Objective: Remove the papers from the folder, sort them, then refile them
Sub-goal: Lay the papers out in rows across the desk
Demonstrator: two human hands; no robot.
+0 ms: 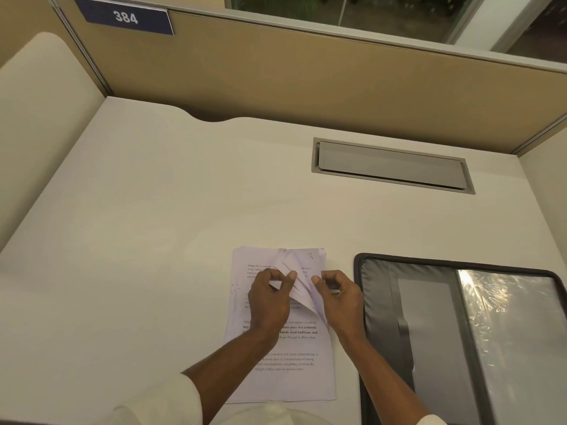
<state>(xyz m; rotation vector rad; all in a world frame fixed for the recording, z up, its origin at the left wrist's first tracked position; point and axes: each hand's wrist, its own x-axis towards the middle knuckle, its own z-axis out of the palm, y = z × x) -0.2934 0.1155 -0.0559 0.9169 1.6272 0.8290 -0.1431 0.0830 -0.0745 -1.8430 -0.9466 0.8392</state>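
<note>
Cream sleeves (pixel 171 400) sat closest, arms out over the white desk (pixel 153 210). The open black zip folder with a clear plastic pocket (pixel 429 332) lay just right of the white printed paper stack (pixel 276 378), whose long axis ran away from me. Left hand (pixel 270 299) and right hand (pixel 340 299) each pinched fanned sheet corners, I think, with the right one nearer the folder.

An office cubicle: tan fabric partition panels (pixel 306 78), a blue "384" number plate (pixel 124 17), a white laminate desk (pixel 153 210) with a grey cable hatch (pixel 391 165).

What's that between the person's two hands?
In the head view, fanned-up corners of the papers stand between the left hand and the right hand, which both pinch sheets.
</note>
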